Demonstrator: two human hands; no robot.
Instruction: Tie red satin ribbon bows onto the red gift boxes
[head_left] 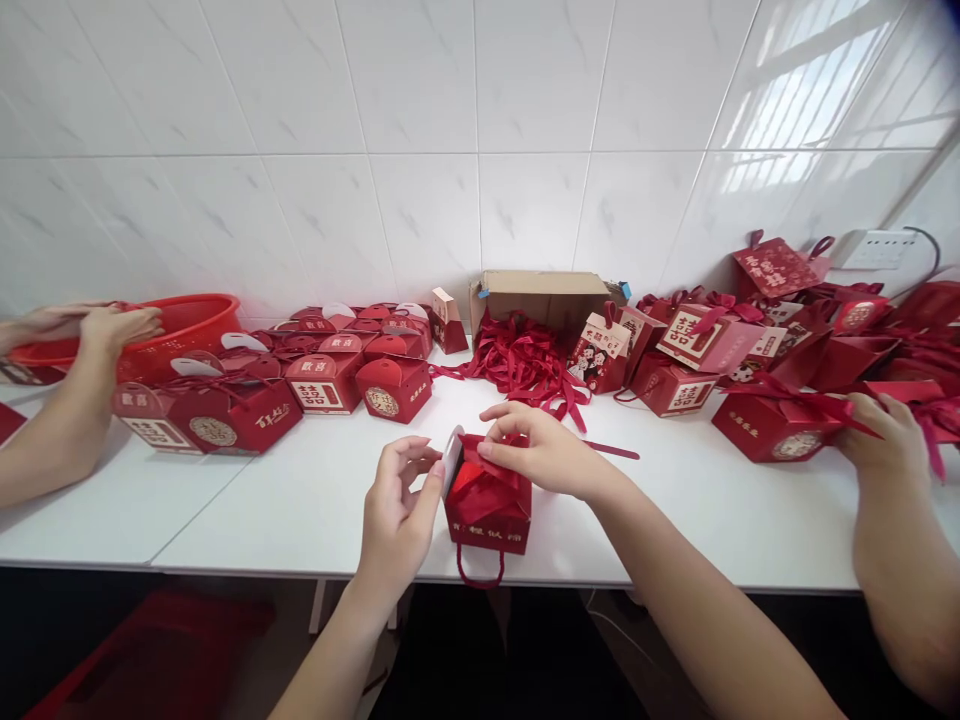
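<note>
A small red gift box (pixel 487 515) with a red ribbon stands at the front edge of the white table (pixel 315 500), a ribbon loop hanging below it. My left hand (pixel 397 510) presses its thumb against the box's white-lined flap on the left side, fingers curled. My right hand (pixel 536 445) pinches the red ribbon on top of the box.
Finished red boxes (pixel 330 375) cluster at the back left, more boxes (pixel 697 350) at the right. Loose red ribbons (pixel 525 365) spill before an open cardboard carton (pixel 540 295). Another person's hand (pixel 112 325) rests on a red basket (pixel 187 325); another hand (pixel 885 440) works at far right.
</note>
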